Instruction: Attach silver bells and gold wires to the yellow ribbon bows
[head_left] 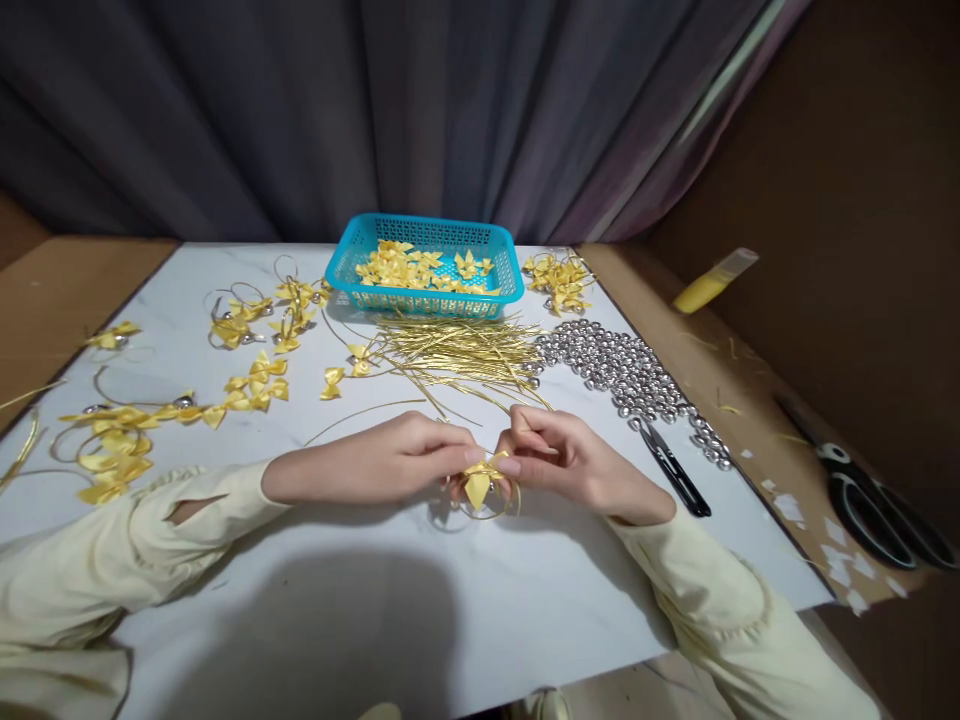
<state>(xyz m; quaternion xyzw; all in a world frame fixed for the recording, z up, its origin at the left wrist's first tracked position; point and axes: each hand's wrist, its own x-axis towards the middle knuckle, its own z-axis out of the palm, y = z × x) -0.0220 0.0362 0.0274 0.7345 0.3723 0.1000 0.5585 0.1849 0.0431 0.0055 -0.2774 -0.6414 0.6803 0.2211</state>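
Head view. Left hand (pixel 375 465) and right hand (pixel 574 460) meet fingertip to fingertip, both pinched on one yellow ribbon bow (pixel 478 482) with a loop of gold cord (pixel 504 508) hanging beneath it, just above the white tabletop (pixel 390 590). Beyond the hands lies a sheaf of cut gold cords (pixel 457 355); farther still, a blue basket (pixel 427 265) of bows. Silver bells (pixel 622 370) and a black pen-like tool (pixel 675 470) lie beside the right hand — finished bows (pixel 112 440) beside the left. Sound practice, by judgement: pinch near the knot, keep the loop untwisted.
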